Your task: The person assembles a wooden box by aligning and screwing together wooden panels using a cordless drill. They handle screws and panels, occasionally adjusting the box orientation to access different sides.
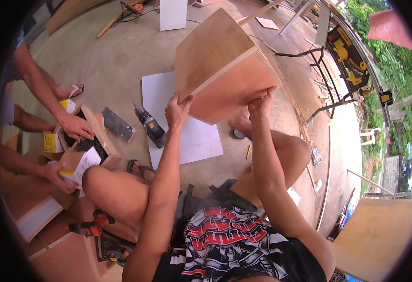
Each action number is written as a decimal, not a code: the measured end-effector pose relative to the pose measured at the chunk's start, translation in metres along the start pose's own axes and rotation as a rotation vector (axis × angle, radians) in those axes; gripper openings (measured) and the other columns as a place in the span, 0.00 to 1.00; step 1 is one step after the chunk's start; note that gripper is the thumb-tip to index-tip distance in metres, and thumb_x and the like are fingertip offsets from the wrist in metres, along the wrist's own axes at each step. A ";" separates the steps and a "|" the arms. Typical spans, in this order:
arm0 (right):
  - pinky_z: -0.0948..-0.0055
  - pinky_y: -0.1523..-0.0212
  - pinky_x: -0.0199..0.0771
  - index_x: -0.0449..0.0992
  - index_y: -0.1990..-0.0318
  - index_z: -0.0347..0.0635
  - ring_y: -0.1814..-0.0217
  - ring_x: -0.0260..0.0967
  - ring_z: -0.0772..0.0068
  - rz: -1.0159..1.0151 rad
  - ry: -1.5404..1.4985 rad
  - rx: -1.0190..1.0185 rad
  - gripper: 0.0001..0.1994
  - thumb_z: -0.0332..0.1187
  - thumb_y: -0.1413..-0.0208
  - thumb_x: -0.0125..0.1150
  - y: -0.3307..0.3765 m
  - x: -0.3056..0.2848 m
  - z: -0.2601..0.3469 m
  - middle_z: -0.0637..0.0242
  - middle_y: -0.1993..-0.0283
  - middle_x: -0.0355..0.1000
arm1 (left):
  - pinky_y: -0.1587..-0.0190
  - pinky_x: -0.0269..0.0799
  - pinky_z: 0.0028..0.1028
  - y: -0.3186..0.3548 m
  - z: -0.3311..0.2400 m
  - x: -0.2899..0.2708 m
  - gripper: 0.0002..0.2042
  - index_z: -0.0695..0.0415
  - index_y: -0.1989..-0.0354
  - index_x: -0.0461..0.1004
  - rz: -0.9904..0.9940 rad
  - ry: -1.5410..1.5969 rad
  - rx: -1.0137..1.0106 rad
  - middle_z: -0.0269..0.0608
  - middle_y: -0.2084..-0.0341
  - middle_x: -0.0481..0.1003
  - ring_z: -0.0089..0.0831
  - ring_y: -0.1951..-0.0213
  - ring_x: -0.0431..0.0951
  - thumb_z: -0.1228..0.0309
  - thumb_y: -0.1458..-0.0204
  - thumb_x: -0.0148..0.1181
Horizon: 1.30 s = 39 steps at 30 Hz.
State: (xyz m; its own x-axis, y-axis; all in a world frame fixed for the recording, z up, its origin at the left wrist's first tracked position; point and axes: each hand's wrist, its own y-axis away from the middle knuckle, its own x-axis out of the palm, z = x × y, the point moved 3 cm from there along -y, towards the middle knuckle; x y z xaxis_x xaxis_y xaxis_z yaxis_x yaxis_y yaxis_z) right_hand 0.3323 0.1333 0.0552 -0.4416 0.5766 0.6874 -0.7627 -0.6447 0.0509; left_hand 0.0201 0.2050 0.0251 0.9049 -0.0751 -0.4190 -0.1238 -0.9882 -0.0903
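Head view, looking down past my knees: I sit low on the concrete floor [121, 61] with a plywood box [220, 61] tipped up on one corner in front of me, its open face and reddish inner panel turned my way. My left hand [178, 110] grips the lower left edge, fingers wrapped over the lip and thumb pressing from outside, so the box stays tilted rather than dropping flat. My right hand [261, 104] is closed in a pinch at the lower right edge of the same panel, fingertips bunched against the wood; whether something small sits between them I cannot tell. Holding from both sides keeps the joint square and steady toward me. The box rests over a white sheet [187, 136] spread on the floor, which likely spares the panel from the rough concrete. A cordless drill [150, 126] lies on its side just left of the sheet, close to my left hand, near enough to grab. A pencil [248, 151] lies by my right knee. To my left another person's hands [76, 127] work in a small wooden tray of boxed fasteners [88, 141], apart from mine. An orange drill [91, 225] sits by my left thigh. Far right stands a yellow table saw [349, 61].
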 end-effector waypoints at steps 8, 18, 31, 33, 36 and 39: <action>0.66 0.30 0.59 0.65 0.33 0.48 0.28 0.58 0.67 -0.242 -0.154 0.002 0.34 0.65 0.31 0.36 0.043 -0.061 -0.032 0.68 0.31 0.64 | 0.44 0.72 0.45 -0.005 -0.001 0.004 0.45 0.66 0.37 0.69 0.004 -0.197 0.208 0.61 0.45 0.73 0.57 0.43 0.74 0.37 0.53 0.67; 0.50 0.28 0.58 0.63 0.30 0.53 0.27 0.59 0.56 -0.402 -0.377 0.145 0.49 0.80 0.43 0.19 0.086 -0.135 -0.093 0.68 0.28 0.62 | 0.40 0.72 0.41 -0.006 -0.045 0.020 0.44 0.63 0.36 0.69 0.119 -0.426 0.375 0.55 0.39 0.70 0.50 0.39 0.72 0.42 0.55 0.71; 0.35 0.32 0.60 0.58 0.28 0.50 0.27 0.55 0.45 -0.518 -0.725 0.521 0.60 0.86 0.55 0.11 0.093 -0.119 -0.082 0.56 0.26 0.57 | 0.43 0.73 0.43 -0.037 -0.115 0.033 0.45 0.61 0.37 0.70 0.239 -0.477 0.314 0.50 0.37 0.69 0.47 0.41 0.75 0.39 0.57 0.71; 0.33 0.32 0.58 0.57 0.27 0.50 0.26 0.53 0.44 -0.510 -0.713 0.498 0.61 0.87 0.56 0.12 0.089 -0.114 -0.076 0.56 0.25 0.55 | 0.44 0.74 0.43 -0.047 -0.141 0.038 0.46 0.60 0.37 0.71 0.336 -0.555 0.251 0.51 0.38 0.70 0.47 0.42 0.76 0.38 0.59 0.72; 0.33 0.32 0.57 0.57 0.27 0.51 0.25 0.52 0.45 -0.529 -0.644 0.457 0.60 0.87 0.56 0.14 0.085 -0.095 -0.069 0.57 0.25 0.55 | 0.47 0.75 0.44 -0.065 -0.146 0.041 0.45 0.59 0.42 0.75 0.283 -0.532 0.290 0.51 0.47 0.76 0.47 0.45 0.78 0.36 0.62 0.72; 0.34 0.32 0.58 0.58 0.27 0.51 0.25 0.51 0.46 -0.543 -0.637 0.428 0.60 0.87 0.55 0.16 0.079 -0.090 -0.066 0.57 0.25 0.56 | 0.49 0.76 0.45 -0.089 -0.162 0.041 0.43 0.59 0.47 0.77 0.396 -0.568 0.236 0.50 0.50 0.78 0.46 0.47 0.78 0.34 0.63 0.71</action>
State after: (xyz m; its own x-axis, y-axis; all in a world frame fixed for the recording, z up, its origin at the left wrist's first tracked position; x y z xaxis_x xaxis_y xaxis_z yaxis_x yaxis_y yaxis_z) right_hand 0.2808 0.0641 -0.0507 0.3617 0.5508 0.7522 -0.4936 -0.5713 0.6557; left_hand 0.1341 0.2682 0.1625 0.4312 -0.2761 -0.8590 -0.5402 -0.8416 -0.0006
